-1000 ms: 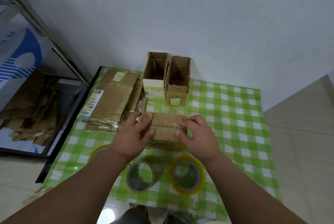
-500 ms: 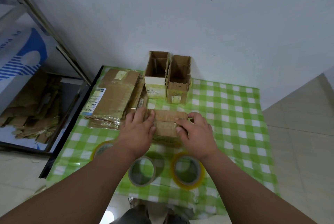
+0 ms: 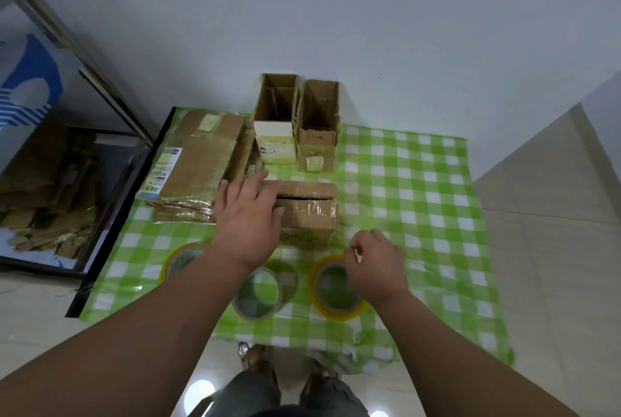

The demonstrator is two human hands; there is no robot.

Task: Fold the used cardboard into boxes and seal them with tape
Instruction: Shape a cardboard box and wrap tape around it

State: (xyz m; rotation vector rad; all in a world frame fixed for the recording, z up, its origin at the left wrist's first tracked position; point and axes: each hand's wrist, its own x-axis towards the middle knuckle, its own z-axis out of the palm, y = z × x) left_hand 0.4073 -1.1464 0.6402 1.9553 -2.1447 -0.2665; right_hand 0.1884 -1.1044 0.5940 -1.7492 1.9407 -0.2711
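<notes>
Box pinned, tape roll just below the free hand

Left hand (image 3: 247, 215) presses flat, fingers spread, on the mid-table box (image 3: 307, 211); right hand (image 3: 376, 263), fingers loosely curled and empty, hovers over the near yellow tape roll (image 3: 336, 284).

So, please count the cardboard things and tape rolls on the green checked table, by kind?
Open upright boxes: 2
Folded box under the left hand: 1
Stack of flat cardboard: 1
Tape rolls: 3
Total: 7
</notes>
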